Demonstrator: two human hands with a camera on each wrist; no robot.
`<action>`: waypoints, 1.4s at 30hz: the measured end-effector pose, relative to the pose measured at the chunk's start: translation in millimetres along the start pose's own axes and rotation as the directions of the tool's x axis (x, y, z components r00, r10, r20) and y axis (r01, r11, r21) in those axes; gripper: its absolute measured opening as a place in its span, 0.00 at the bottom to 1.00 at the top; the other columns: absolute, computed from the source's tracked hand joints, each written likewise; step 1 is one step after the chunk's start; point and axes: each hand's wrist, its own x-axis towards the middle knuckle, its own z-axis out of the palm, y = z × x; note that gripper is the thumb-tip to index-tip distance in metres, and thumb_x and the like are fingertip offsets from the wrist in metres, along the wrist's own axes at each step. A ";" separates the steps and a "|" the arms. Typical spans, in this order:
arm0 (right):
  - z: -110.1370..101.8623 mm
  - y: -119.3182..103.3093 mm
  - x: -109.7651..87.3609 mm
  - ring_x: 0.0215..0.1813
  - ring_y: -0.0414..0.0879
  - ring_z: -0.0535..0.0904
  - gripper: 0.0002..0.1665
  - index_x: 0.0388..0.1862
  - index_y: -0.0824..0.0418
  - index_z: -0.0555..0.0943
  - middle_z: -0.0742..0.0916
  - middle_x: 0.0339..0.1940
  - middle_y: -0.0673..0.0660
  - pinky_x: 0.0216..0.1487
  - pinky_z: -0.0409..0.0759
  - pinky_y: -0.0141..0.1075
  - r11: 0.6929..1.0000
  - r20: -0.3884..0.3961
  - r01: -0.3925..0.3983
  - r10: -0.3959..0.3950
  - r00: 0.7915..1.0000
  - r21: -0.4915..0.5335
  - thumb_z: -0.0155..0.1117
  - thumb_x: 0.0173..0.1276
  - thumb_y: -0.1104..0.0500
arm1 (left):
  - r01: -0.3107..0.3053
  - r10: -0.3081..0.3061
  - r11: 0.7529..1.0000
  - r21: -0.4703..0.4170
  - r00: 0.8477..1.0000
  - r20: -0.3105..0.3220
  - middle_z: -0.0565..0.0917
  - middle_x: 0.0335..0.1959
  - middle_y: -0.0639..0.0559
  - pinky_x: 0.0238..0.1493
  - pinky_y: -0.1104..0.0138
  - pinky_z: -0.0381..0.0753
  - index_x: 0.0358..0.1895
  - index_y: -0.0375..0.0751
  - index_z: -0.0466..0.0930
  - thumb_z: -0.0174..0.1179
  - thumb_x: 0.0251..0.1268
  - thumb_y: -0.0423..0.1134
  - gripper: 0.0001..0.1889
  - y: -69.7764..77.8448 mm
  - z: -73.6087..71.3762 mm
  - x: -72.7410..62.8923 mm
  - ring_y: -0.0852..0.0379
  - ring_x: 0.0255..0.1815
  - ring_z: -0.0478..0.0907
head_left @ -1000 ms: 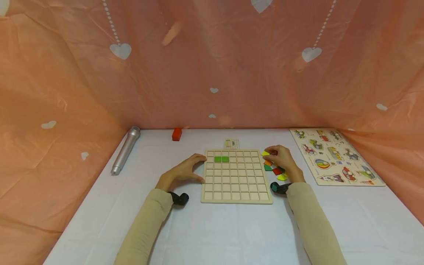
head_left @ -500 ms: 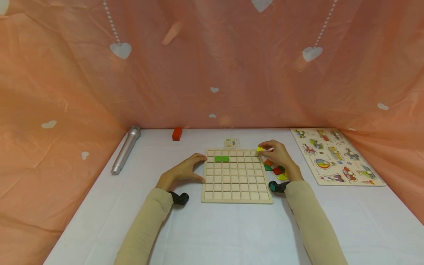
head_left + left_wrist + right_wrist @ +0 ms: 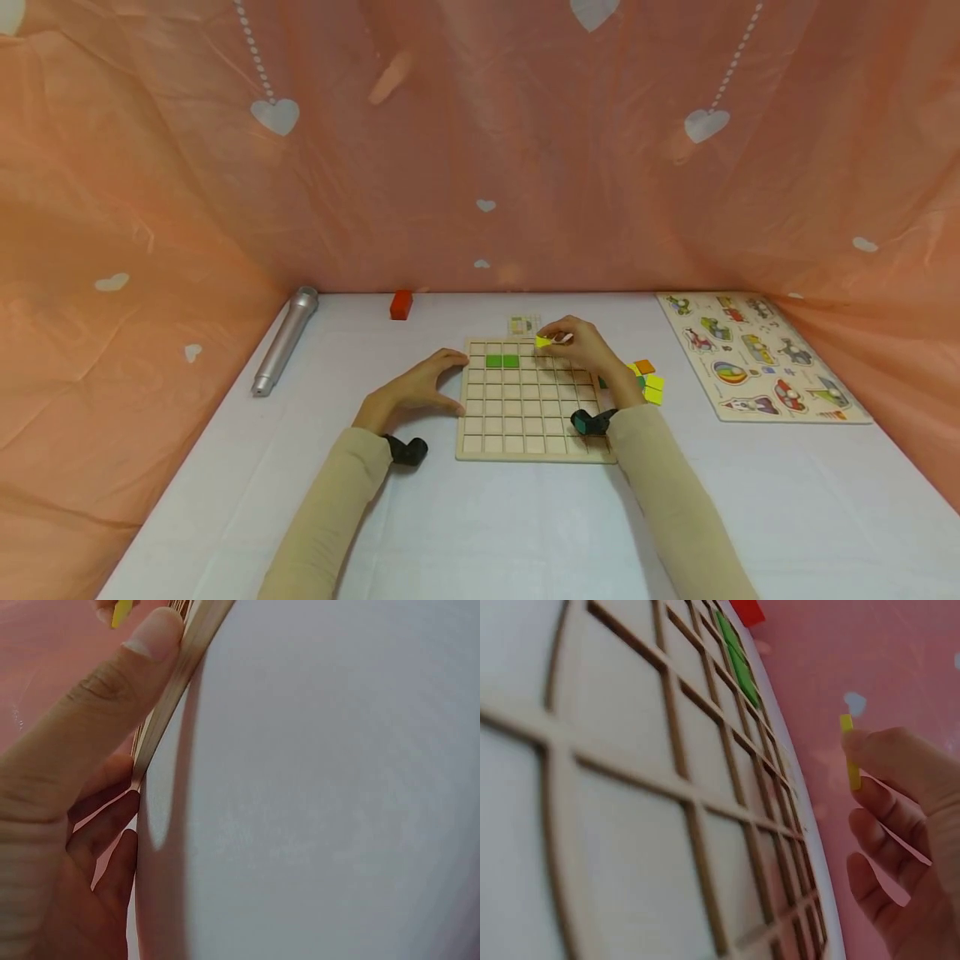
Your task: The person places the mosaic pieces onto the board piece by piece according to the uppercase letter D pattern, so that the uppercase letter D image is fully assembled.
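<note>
On my head feed, the right hand point(image 3: 581, 347) is over the top rim of the gridded wooden board point(image 3: 512, 407), pinching a yellow tile point(image 3: 543, 342); its wedge of face shows there, the rest hidden by the fingers. Only the right wrist feed gives me the tile edge-on: a thin strip between thumb and index finger, long axis running up and down in that view, top leaning slightly left, clear of the grid. The other fingers are loosely bent beneath. My left wrist feed adds the thickness of the board's side, with the thumb laid against it; the left hand point(image 3: 412, 390) is spread wide, thumb and fingertips at the left edge, grasping nothing. In the grid, two green tiles point(image 3: 502, 361) occupy the second and third cells of the second row from the top. Loose yellow, orange and green pieces point(image 3: 654, 388) lie to the right, partly behind the right forearm.
</note>
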 end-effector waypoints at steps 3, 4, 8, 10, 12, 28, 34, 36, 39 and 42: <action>9.0 -0.6 2.8 0.40 0.49 0.74 0.16 0.47 0.65 0.82 0.80 0.44 0.60 0.41 0.76 0.39 1.000 0.025 0.012 -0.012 1.000 0.005 0.68 0.59 0.63 | -0.039 0.039 0.999 0.000 0.999 -0.017 0.65 0.64 0.40 0.69 0.56 0.59 0.64 0.31 0.64 0.73 0.43 0.54 0.47 0.0 -0.3 -1.7 0.45 0.67 0.60; 11.9 -0.3 3.5 0.39 0.48 0.73 0.16 0.47 0.65 0.82 0.80 0.43 0.60 0.40 0.76 0.39 1.000 0.036 0.010 -0.010 0.999 0.009 0.68 0.59 0.63 | -0.045 0.045 0.999 -0.002 0.999 -0.021 0.65 0.63 0.40 0.69 0.56 0.59 0.64 0.31 0.64 0.72 0.42 0.55 0.47 0.2 -0.3 -2.1 0.45 0.66 0.60; 21.5 1.6 5.8 0.39 0.46 0.74 0.16 0.46 0.62 0.83 0.80 0.43 0.58 0.41 0.76 0.38 1.000 0.070 -0.016 0.016 0.997 -0.007 0.69 0.58 0.60 | -0.033 0.033 0.999 0.002 0.999 -0.018 0.65 0.64 0.40 0.69 0.56 0.59 0.64 0.30 0.64 0.73 0.42 0.54 0.47 2.1 -0.5 -3.0 0.45 0.67 0.59; 24.5 1.9 5.8 0.41 0.47 0.75 0.16 0.46 0.61 0.83 0.80 0.43 0.57 0.43 0.76 0.38 0.999 0.080 -0.021 0.023 0.997 -0.029 0.69 0.58 0.59 | -0.005 0.004 1.000 -0.011 1.000 -0.005 0.64 0.65 0.40 0.69 0.55 0.57 0.65 0.31 0.63 0.74 0.42 0.50 0.47 2.3 -0.5 -2.1 0.45 0.68 0.58; 26.2 1.1 5.8 0.42 0.48 0.76 0.16 0.46 0.61 0.83 0.80 0.43 0.58 0.44 0.77 0.40 0.999 0.082 -0.021 0.024 0.996 -0.046 0.69 0.58 0.59 | 0.015 -0.015 1.000 -0.003 1.000 0.001 0.64 0.65 0.41 0.69 0.55 0.57 0.65 0.32 0.63 0.75 0.42 0.47 0.46 2.8 -0.5 -1.1 0.45 0.68 0.58; 28.7 1.4 5.1 0.43 0.50 0.76 0.15 0.46 0.62 0.84 0.82 0.41 0.58 0.45 0.76 0.42 0.995 0.074 0.023 -0.016 0.997 -0.098 0.67 0.61 0.60 | 0.042 -0.042 0.999 0.002 0.999 0.007 0.64 0.66 0.42 0.70 0.56 0.56 0.66 0.33 0.63 0.75 0.42 0.44 0.45 4.2 -1.0 0.3 0.47 0.69 0.57; 29.6 3.4 5.4 0.43 0.50 0.76 0.16 0.47 0.62 0.83 0.81 0.41 0.58 0.46 0.77 0.43 0.995 0.081 0.022 -0.014 0.997 -0.099 0.67 0.60 0.59 | 0.061 -0.061 0.998 -0.004 0.998 0.010 0.63 0.66 0.43 0.70 0.57 0.56 0.66 0.35 0.63 0.75 0.41 0.46 0.46 5.2 -1.2 -0.3 0.48 0.69 0.57; 28.0 2.2 4.5 0.44 0.50 0.76 0.16 0.47 0.63 0.83 0.81 0.42 0.58 0.47 0.77 0.43 0.996 0.079 0.019 -0.012 0.997 -0.084 0.67 0.60 0.59 | 0.062 -0.062 0.998 -0.004 0.998 0.011 0.63 0.66 0.43 0.70 0.56 0.56 0.66 0.35 0.63 0.75 0.42 0.46 0.46 5.0 -1.0 -0.2 0.48 0.69 0.57; 21.5 1.1 1.6 0.45 0.51 0.77 0.16 0.48 0.64 0.82 0.80 0.43 0.60 0.48 0.78 0.44 0.998 0.066 0.021 -0.016 0.998 -0.065 0.67 0.60 0.60 | 0.059 -0.059 0.998 -0.003 0.998 0.012 0.63 0.66 0.43 0.70 0.56 0.56 0.66 0.35 0.63 0.75 0.42 0.46 0.46 4.9 -1.0 -0.3 0.47 0.69 0.57; 10.4 0.7 -3.9 0.45 0.52 0.76 0.17 0.48 0.64 0.81 0.80 0.44 0.60 0.48 0.77 0.44 0.999 0.044 0.009 -0.007 0.999 -0.047 0.66 0.61 0.60 | 0.053 -0.053 0.999 0.000 0.999 0.013 0.64 0.66 0.43 0.70 0.56 0.56 0.66 0.34 0.63 0.75 0.42 0.46 0.46 5.1 -1.1 -0.8 0.47 0.69 0.58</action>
